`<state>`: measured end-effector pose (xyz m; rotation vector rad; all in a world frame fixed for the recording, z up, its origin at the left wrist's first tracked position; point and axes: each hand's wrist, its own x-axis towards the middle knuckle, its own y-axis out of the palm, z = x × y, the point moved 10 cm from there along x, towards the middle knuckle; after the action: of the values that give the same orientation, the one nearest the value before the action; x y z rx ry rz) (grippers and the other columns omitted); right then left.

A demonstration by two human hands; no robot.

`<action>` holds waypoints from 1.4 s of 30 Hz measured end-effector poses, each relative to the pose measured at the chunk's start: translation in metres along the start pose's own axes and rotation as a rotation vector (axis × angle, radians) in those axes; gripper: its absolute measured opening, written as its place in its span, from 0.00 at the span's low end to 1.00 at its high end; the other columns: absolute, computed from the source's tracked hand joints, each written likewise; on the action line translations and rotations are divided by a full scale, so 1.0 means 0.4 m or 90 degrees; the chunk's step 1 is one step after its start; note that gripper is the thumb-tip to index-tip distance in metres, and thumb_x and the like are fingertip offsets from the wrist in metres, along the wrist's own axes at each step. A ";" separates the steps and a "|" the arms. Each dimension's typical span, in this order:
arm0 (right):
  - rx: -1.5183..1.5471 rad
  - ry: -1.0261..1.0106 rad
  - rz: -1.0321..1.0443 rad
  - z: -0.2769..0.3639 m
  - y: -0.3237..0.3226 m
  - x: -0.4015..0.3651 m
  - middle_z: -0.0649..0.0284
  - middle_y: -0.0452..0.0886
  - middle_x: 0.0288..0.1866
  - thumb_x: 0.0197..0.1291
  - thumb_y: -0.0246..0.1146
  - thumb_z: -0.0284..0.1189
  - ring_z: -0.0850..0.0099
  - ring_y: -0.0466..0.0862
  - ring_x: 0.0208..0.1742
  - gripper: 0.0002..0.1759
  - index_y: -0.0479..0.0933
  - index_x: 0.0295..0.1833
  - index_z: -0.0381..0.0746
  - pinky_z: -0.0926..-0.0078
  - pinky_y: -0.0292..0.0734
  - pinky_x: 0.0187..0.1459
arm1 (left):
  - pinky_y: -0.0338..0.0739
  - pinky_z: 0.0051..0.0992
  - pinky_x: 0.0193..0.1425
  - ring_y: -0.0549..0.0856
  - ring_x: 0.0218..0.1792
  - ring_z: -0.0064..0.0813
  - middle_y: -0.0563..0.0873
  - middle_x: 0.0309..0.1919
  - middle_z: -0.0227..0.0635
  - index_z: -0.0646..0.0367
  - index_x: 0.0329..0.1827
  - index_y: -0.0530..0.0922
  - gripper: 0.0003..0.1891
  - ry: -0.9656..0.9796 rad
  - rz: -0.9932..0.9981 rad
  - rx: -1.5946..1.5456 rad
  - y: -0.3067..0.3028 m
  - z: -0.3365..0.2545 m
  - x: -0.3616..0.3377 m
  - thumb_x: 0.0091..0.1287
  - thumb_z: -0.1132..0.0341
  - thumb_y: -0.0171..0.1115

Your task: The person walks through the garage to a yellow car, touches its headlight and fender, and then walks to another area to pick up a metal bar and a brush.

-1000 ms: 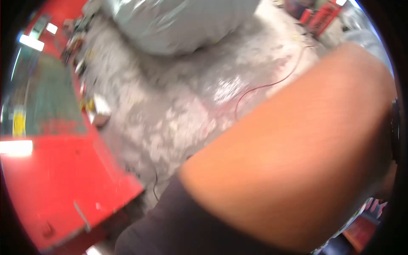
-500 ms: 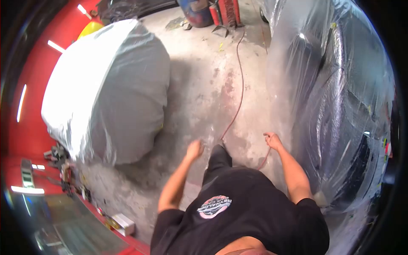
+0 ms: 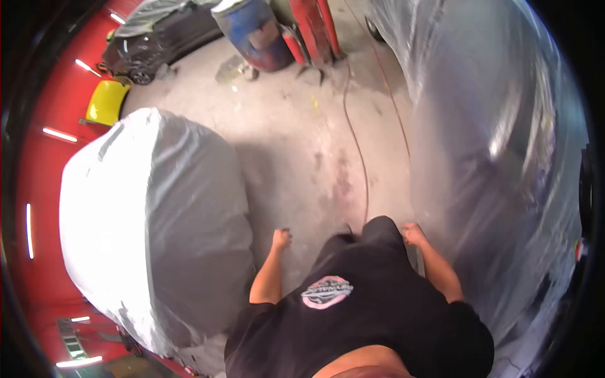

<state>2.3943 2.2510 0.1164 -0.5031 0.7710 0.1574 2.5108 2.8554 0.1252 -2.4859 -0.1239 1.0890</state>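
My left hand hangs in front of me at the left, its fingers curled into a fist. A small dark spot shows at the top of that fist, too small to name. To the right, my right hand is beside my leg with its fingers loosely curled in and nothing visible in them. Neither hand touches anything around it. The car under a pale cover is nearest my left hand, and the vehicle wrapped in clear plastic sheeting is nearest my right.
A thin red hose runs along the concrete floor ahead of me, with another line to its right. Farther off stand a blue drum, a red post, a yellow panel and a dark car.
I have moved forward: the drum, post and covered car appear closer and lower in view. My right hand has drawn in toward my leg, its fingers more curled. My left hand stays closed.
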 end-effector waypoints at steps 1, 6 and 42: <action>0.002 -0.026 -0.006 0.107 -0.055 0.045 0.56 0.85 0.31 0.64 0.56 0.26 0.69 0.84 0.25 0.21 0.81 0.61 0.37 0.70 0.81 0.25 | 0.74 0.31 0.21 0.81 0.21 0.28 0.87 0.28 0.42 0.66 0.58 0.81 0.21 0.035 0.028 0.071 0.003 -0.261 0.065 0.63 0.69 0.54; 0.227 -0.078 -0.114 0.427 -0.316 0.447 0.60 0.83 0.32 0.68 0.54 0.25 0.76 0.81 0.22 0.21 0.76 0.65 0.34 0.77 0.79 0.23 | 0.81 0.30 0.34 0.87 0.33 0.31 0.90 0.40 0.44 0.69 0.61 0.79 0.21 0.383 0.027 -0.005 0.116 -1.327 0.362 0.67 0.70 0.50; 0.541 -0.046 -0.085 1.699 -2.159 2.578 0.56 0.84 0.34 0.71 0.53 0.27 0.72 0.81 0.22 0.25 0.68 0.72 0.36 0.78 0.74 0.20 | 0.82 0.32 0.40 0.86 0.38 0.32 0.88 0.44 0.41 0.61 0.59 0.80 0.17 0.199 0.338 0.010 1.159 -3.184 1.963 0.73 0.63 0.53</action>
<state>3.8276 1.7854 0.1311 0.2574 0.6597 -0.2739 3.9291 2.1915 0.1680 -2.7081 0.6650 0.8538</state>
